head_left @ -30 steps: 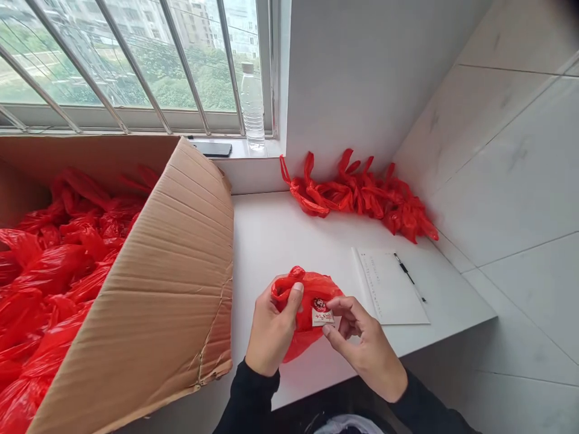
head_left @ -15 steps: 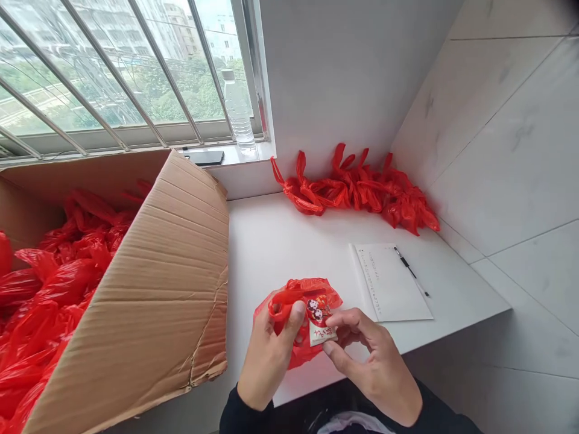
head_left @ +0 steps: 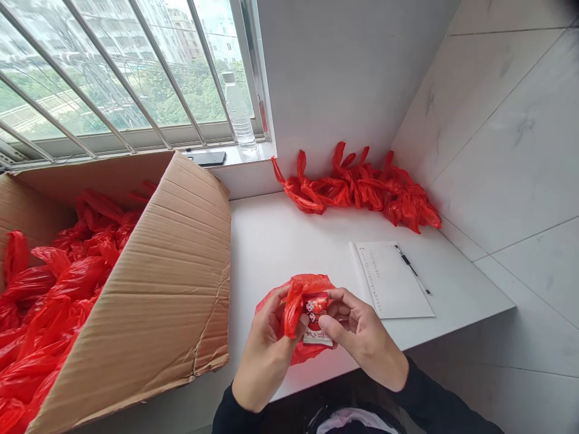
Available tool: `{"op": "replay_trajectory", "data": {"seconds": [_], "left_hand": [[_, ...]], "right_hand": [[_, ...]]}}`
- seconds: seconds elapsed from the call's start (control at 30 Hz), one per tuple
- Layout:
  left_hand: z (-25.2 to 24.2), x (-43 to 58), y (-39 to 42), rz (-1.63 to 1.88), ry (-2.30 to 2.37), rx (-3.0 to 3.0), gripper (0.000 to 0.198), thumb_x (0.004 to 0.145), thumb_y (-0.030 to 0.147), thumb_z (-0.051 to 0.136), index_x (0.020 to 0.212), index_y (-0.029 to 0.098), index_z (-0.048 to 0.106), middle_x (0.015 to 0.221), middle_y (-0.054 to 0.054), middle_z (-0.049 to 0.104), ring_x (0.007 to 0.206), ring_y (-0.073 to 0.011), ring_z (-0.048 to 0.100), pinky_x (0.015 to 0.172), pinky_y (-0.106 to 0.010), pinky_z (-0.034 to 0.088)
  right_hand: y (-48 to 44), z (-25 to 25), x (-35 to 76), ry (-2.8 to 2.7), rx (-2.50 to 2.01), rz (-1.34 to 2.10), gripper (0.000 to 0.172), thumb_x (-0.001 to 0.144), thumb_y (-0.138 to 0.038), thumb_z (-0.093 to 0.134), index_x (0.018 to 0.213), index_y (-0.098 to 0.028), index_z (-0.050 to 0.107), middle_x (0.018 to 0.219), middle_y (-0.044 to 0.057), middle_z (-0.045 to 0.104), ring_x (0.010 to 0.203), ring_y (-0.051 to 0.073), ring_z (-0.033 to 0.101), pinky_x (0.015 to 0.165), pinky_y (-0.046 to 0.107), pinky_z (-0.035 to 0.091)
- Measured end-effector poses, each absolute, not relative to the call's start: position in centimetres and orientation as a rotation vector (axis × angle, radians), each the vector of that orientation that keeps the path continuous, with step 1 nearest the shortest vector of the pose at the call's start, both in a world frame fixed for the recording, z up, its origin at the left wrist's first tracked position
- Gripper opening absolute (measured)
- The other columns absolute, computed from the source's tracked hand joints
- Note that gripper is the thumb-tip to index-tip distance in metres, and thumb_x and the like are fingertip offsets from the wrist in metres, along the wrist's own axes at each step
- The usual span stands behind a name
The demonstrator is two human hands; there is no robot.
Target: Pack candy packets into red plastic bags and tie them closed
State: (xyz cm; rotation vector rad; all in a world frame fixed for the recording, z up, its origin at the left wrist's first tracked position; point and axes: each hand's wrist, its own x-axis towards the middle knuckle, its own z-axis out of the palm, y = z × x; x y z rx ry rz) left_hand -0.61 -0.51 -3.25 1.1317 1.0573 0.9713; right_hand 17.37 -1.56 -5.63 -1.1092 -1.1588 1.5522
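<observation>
Near the table's front edge, my left hand [head_left: 271, 340] is closed around the gathered top of a red plastic bag [head_left: 294, 304], its thumb at the left edge of a small red-and-white snack packet [head_left: 315, 319]. Two cartoon figures and printed characters show on the packet's face. My right hand [head_left: 362, 331] pinches the packet's right side between thumb and fingers. The rest of the bag spreads crumpled behind and below both hands; whatever else it contains is hidden.
On the left stands a cardboard box [head_left: 181, 271] full of knotted red bags [head_left: 76, 277]. More tied red bags [head_left: 357, 187] line the wall. A notebook [head_left: 393, 289] with a pen [head_left: 409, 265] lies right. A bottle [head_left: 239, 114] and phone [head_left: 207, 158] rest on the sill.
My right hand has moved slightly left and up, and its fingers have closed on the packet's side. The packet now stands more upright, and the bag's gathered top has shifted a little right.
</observation>
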Motion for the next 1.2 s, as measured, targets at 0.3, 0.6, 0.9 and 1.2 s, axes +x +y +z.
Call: {"op": "replay_trajectory", "data": {"seconds": [0.3, 0.6, 0.9, 1.2], "left_hand": [[-2.4, -1.6, 0.3, 1.015, 1.164, 1.243, 0.025, 0.099, 0.043, 0.052, 0.099, 0.020, 0.062, 0.074, 0.002, 0.050, 0.066, -0.0128, 0.043, 0.063, -0.024, 0.040], [-2.6, -1.4, -0.5, 1.043, 1.241, 1.238, 0.028, 0.098, 0.044, 0.053, 0.105, 0.019, 0.065, 0.072, 0.003, 0.047, 0.065, -0.0125, 0.041, 0.063, -0.024, 0.038], [-2.7, -2.5, -2.8, 1.148, 1.376, 1.199, 0.027, 0.093, 0.047, 0.060, 0.096, 0.022, 0.070, 0.080, -0.002, 0.063, 0.078, -0.0176, 0.057, 0.073, -0.023, 0.048], [-3.7, -2.6, -4.2, 1.084, 1.410, 1.214, 0.028, 0.094, 0.046, 0.059, 0.110, 0.028, 0.073, 0.105, -0.004, 0.071, 0.096, -0.0215, 0.062, 0.090, -0.030, 0.048]], "right_hand": [[-1.7, -5.9, 16.4, -1.471, -1.237, 1.255, 0.012, 0.095, -0.033, 0.055, 0.100, -0.025, 0.047, 0.085, -0.001, 0.067, 0.060, 0.012, 0.055, 0.059, 0.028, 0.044], [-0.1, -8.9, 15.3, -1.980, -1.521, 0.929, 0.012, 0.095, -0.032, 0.049, 0.096, -0.023, 0.057, 0.077, 0.001, 0.071, 0.066, 0.020, 0.066, 0.058, 0.029, 0.035], [0.2, -9.0, 16.6, -2.182, -1.866, 0.692, 0.029, 0.095, -0.024, 0.046, 0.071, -0.022, 0.061, 0.070, 0.006, 0.072, 0.061, 0.022, 0.066, 0.054, 0.033, 0.021], [0.7, -9.3, 16.7, -2.099, -1.806, 0.806, 0.024, 0.093, -0.023, 0.048, 0.077, -0.022, 0.066, 0.075, 0.005, 0.074, 0.067, 0.023, 0.067, 0.056, 0.031, 0.029]]}}
